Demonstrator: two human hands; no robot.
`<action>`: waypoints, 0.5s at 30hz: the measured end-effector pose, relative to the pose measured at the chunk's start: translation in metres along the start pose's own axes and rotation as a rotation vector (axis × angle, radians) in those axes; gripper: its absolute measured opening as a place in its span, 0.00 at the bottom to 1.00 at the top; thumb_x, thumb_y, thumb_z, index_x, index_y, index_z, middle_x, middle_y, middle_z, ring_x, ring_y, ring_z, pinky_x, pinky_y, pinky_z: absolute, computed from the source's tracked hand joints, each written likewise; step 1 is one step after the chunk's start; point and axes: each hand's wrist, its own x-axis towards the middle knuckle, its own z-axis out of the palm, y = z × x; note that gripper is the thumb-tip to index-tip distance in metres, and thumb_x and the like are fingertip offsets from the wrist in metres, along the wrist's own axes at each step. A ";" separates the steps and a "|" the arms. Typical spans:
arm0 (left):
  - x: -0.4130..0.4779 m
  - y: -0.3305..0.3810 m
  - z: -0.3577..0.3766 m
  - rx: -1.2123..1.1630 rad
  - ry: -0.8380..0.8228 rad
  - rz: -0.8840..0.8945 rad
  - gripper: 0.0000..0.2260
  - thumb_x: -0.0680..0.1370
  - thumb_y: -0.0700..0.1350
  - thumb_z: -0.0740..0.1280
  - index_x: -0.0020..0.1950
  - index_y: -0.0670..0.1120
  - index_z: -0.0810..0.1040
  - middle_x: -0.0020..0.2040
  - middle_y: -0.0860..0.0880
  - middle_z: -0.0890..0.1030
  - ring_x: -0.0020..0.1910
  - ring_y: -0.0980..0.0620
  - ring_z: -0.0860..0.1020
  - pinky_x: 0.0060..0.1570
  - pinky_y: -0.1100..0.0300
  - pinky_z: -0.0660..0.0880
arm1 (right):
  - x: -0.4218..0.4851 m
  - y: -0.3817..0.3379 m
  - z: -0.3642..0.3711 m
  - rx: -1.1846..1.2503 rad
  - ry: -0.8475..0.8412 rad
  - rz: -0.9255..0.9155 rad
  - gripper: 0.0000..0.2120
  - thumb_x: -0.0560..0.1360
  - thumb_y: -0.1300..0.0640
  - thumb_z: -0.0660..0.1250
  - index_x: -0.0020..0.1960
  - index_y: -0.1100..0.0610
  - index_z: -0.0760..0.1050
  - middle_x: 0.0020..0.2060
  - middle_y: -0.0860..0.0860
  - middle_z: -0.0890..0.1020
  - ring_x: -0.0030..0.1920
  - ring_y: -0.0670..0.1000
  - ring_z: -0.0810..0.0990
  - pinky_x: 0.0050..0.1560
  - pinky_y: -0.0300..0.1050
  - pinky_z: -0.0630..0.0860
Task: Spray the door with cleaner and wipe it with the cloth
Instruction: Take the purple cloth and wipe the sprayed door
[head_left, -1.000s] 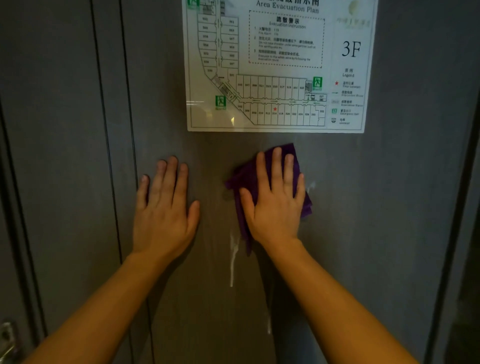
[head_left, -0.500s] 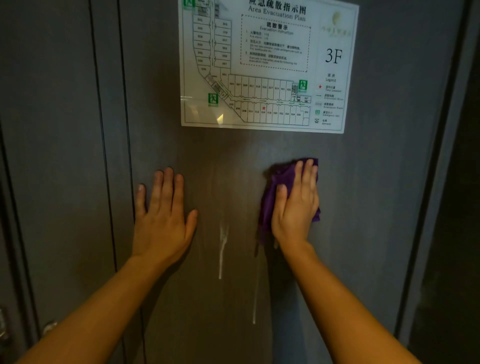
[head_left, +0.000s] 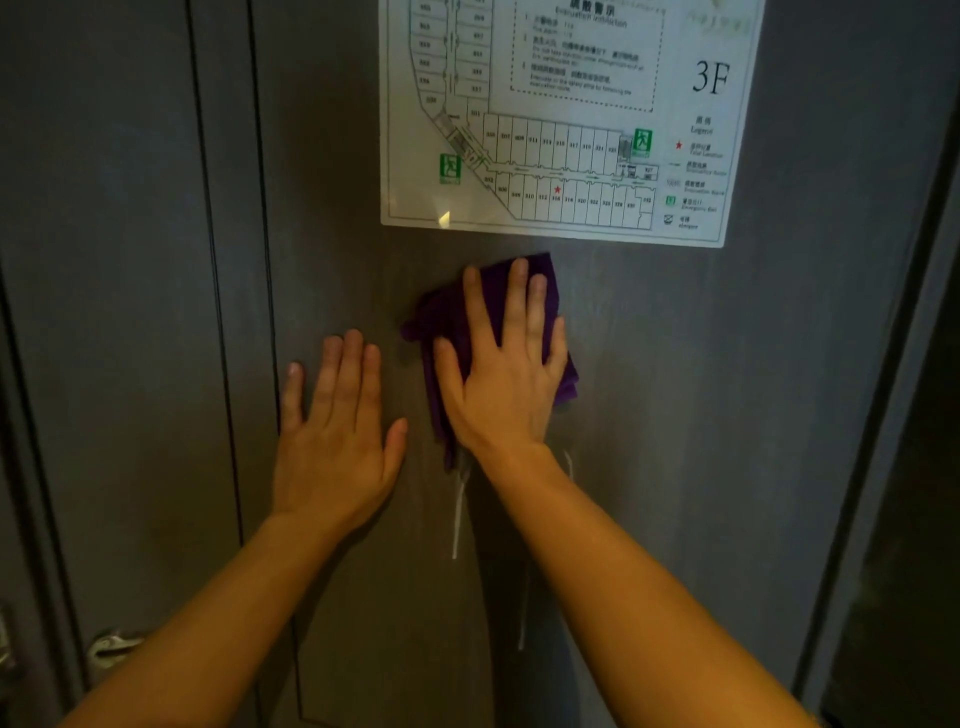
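A grey door fills the view. My right hand lies flat, fingers spread, pressing a folded purple cloth against the door just below a wall plan. My left hand rests flat on the door to the left of the cloth, palm down, holding nothing. White drips of cleaner run down the door below the cloth. No spray bottle is in view.
A white evacuation plan sign marked 3F is fixed to the door above the cloth. A metal door handle shows at the lower left. The door frame runs down the right side.
My right hand has slid the cloth left and slightly up across the door, closer to my left hand. My left hand stays flat on the door.
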 end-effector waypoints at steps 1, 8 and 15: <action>0.000 0.000 0.001 -0.007 0.005 0.003 0.36 0.83 0.60 0.51 0.84 0.40 0.49 0.85 0.40 0.47 0.84 0.44 0.44 0.80 0.41 0.38 | -0.008 0.006 0.002 -0.014 0.003 -0.011 0.34 0.81 0.37 0.54 0.83 0.43 0.48 0.84 0.54 0.49 0.84 0.55 0.44 0.80 0.63 0.48; 0.000 0.000 0.002 -0.017 0.015 0.016 0.36 0.83 0.60 0.50 0.84 0.41 0.47 0.84 0.42 0.44 0.84 0.45 0.41 0.80 0.43 0.36 | -0.074 0.050 0.011 -0.075 -0.062 -0.017 0.37 0.82 0.40 0.54 0.83 0.47 0.40 0.83 0.49 0.38 0.83 0.53 0.39 0.81 0.54 0.39; -0.018 -0.003 0.005 -0.039 0.006 0.059 0.35 0.84 0.60 0.47 0.84 0.41 0.45 0.84 0.42 0.43 0.84 0.45 0.41 0.80 0.43 0.36 | -0.105 0.078 -0.004 0.044 -0.134 0.083 0.32 0.83 0.48 0.53 0.84 0.52 0.46 0.83 0.52 0.48 0.82 0.48 0.39 0.80 0.59 0.51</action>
